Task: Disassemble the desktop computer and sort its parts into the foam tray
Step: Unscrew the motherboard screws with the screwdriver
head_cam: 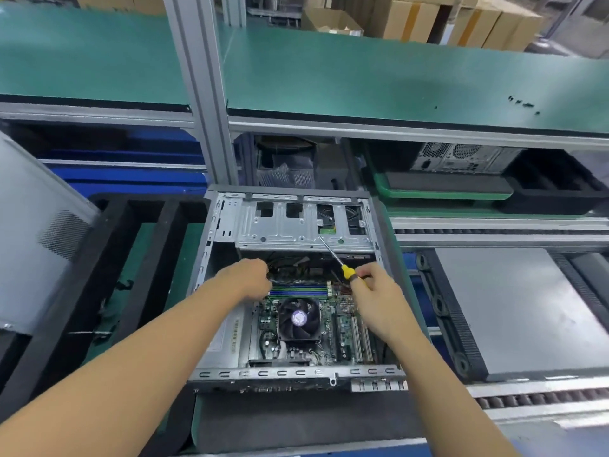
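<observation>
An open desktop computer case (227, 225) lies flat in front of me, its motherboard and CPU fan (299, 319) exposed. My right hand (375, 291) grips a yellow-handled screwdriver (346, 270), whose tip points up at the metal drive cage (303, 225). My left hand (247, 275) reaches inside the case just above the memory slots (298, 288), fingers curled among the cables; what it holds is hidden. A black foam tray (158, 245) with long slots lies to the left of the case.
A grey side panel (36, 225) leans at far left. To the right lie a flat grey panel (514, 308) on a black foam piece and a roller conveyor (527, 399). Another computer case (461, 158) and foam trays sit under the green shelf (395, 77).
</observation>
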Tool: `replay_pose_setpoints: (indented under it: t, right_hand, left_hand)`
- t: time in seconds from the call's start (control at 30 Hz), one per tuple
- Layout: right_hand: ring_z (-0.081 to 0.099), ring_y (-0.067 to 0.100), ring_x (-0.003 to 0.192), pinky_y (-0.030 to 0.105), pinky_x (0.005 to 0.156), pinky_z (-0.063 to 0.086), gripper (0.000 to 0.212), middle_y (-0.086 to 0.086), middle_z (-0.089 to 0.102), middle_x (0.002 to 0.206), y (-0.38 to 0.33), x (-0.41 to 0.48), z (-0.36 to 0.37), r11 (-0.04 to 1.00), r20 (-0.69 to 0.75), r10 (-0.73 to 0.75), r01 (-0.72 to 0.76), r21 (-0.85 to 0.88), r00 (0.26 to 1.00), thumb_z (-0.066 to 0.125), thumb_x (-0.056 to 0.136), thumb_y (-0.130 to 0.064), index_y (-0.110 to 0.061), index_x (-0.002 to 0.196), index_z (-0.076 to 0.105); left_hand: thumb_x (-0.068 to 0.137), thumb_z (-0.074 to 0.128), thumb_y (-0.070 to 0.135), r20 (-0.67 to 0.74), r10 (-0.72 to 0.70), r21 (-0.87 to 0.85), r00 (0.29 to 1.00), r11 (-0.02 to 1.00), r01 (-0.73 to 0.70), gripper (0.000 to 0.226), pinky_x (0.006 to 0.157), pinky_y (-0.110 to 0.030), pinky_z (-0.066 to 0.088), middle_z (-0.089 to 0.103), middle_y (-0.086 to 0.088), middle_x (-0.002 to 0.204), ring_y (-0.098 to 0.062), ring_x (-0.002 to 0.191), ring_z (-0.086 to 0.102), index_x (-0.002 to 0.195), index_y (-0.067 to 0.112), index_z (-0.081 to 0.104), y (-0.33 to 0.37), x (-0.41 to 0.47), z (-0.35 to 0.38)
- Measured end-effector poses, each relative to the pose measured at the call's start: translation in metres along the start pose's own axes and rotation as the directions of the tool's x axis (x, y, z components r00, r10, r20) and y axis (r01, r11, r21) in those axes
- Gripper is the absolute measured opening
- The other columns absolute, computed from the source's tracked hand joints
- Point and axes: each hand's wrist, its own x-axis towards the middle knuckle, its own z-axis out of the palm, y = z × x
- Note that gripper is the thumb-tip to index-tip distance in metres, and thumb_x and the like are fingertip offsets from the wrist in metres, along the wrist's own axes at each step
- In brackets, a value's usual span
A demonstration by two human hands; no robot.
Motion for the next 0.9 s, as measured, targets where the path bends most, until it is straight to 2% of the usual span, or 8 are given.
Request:
replay_pose_setpoints:
  t: [0.07, 0.17, 0.33, 0.43, 0.57, 0.67, 0.8, 0.9]
  right_hand:
    - [0.046, 0.007, 0.05, 0.031, 0.054, 0.039, 0.009, -0.008, 0.059, 0.065, 0.003, -0.001, -0.005, 0.997, -0.056, 0.022, -0.018, 0.073, 0.998, 0.042, 0.094, -0.037, -0.037, 0.099, 0.049]
    - [0.046, 0.001, 0.047, 0.03, 0.054, 0.039, 0.016, -0.011, 0.059, 0.061, 0.008, -0.004, -0.01, 0.991, -0.133, 0.071, -0.054, 0.126, 0.989, 0.038, 0.086, -0.04, -0.042, 0.098, 0.049]
    - [0.044, 0.011, 0.05, 0.036, 0.054, 0.041, 0.021, -0.006, 0.055, 0.063, 0.016, -0.005, -0.01, 0.978, -0.143, 0.12, -0.092, 0.189, 0.982, 0.037, 0.085, -0.032, -0.041, 0.099, 0.048]
    - [0.042, 0.011, 0.048, 0.034, 0.05, 0.04, 0.02, -0.007, 0.052, 0.061, 0.018, -0.005, -0.007, 0.986, -0.131, 0.086, -0.066, 0.15, 0.988, 0.037, 0.083, -0.035, -0.049, 0.093, 0.047]
    - [0.039, 0.007, 0.045, 0.031, 0.047, 0.036, 0.019, -0.007, 0.052, 0.063, 0.018, -0.004, -0.002, 0.98, -0.083, 0.067, -0.05, 0.191, 0.994, 0.038, 0.077, -0.043, -0.051, 0.092, 0.048]
    - [0.044, 0.008, 0.05, 0.041, 0.05, 0.044, 0.021, -0.007, 0.058, 0.068, 0.017, -0.001, 0.001, 0.982, -0.056, 0.056, -0.045, 0.184, 0.997, 0.039, 0.074, -0.047, -0.051, 0.092, 0.05]
    - [0.055, 0.016, 0.063, 0.054, 0.068, 0.054, 0.02, -0.007, 0.068, 0.078, 0.014, 0.007, 0.006, 0.985, -0.002, 0.015, -0.015, 0.174, 1.0, 0.041, 0.075, -0.048, -0.049, 0.093, 0.05]
    - [0.055, 0.028, 0.067, 0.057, 0.068, 0.052, 0.018, -0.007, 0.07, 0.084, 0.012, 0.014, 0.011, 0.98, 0.052, -0.017, 0.006, 0.199, 0.999, 0.043, 0.078, -0.043, -0.049, 0.094, 0.05]
  left_hand:
    - [0.094, 0.048, 0.024, 0.067, 0.033, 0.024, 0.997, 0.999, -0.034, 0.047, 0.098, -0.039, 0.05, 0.055, -0.009, 0.139, -0.027, 0.117, 0.058, 0.14, 0.014, 0.049, 0.006, 0.012, -0.002]
    - [0.093, 0.051, 0.02, 0.16, 0.084, 0.059, 0.984, 0.994, -0.094, 0.058, 0.085, -0.033, 0.051, 0.051, -0.009, 0.142, -0.026, 0.112, 0.059, 0.15, 0.014, 0.037, 0.014, 0.028, -0.004]
    - [0.091, 0.066, 0.028, 0.237, 0.098, 0.121, 0.967, 0.984, -0.13, 0.071, 0.102, -0.034, 0.046, 0.043, -0.006, 0.151, -0.026, 0.127, 0.051, 0.152, 0.015, 0.033, 0.021, 0.049, 0.0]
    - [0.09, 0.069, 0.029, 0.264, 0.076, 0.152, 0.962, 0.981, -0.119, 0.077, 0.106, -0.034, 0.044, 0.039, -0.007, 0.154, -0.027, 0.133, 0.048, 0.154, 0.016, 0.028, 0.021, 0.053, 0.005]
    - [0.087, 0.074, 0.028, 0.275, 0.042, 0.256, 0.961, 0.96, -0.115, 0.066, 0.091, -0.032, 0.054, 0.058, -0.007, 0.134, -0.023, 0.108, 0.063, 0.144, 0.01, 0.045, 0.02, 0.056, 0.007]
    - [0.086, 0.075, 0.031, 0.281, 0.042, 0.301, 0.959, 0.945, -0.129, 0.057, 0.073, -0.027, 0.052, 0.062, -0.005, 0.113, -0.02, 0.087, 0.061, 0.132, 0.007, 0.053, 0.02, 0.057, 0.006]
    - [0.089, 0.069, 0.024, 0.291, 0.039, 0.353, 0.956, 0.924, -0.146, 0.042, 0.07, -0.027, 0.049, 0.06, -0.004, 0.103, -0.019, 0.083, 0.057, 0.125, 0.007, 0.057, 0.019, 0.063, 0.006]
    - [0.091, 0.061, 0.017, 0.299, 0.035, 0.366, 0.954, 0.919, -0.148, 0.03, 0.067, -0.028, 0.046, 0.062, -0.005, 0.104, -0.02, 0.081, 0.056, 0.12, 0.008, 0.059, 0.016, 0.069, 0.008]
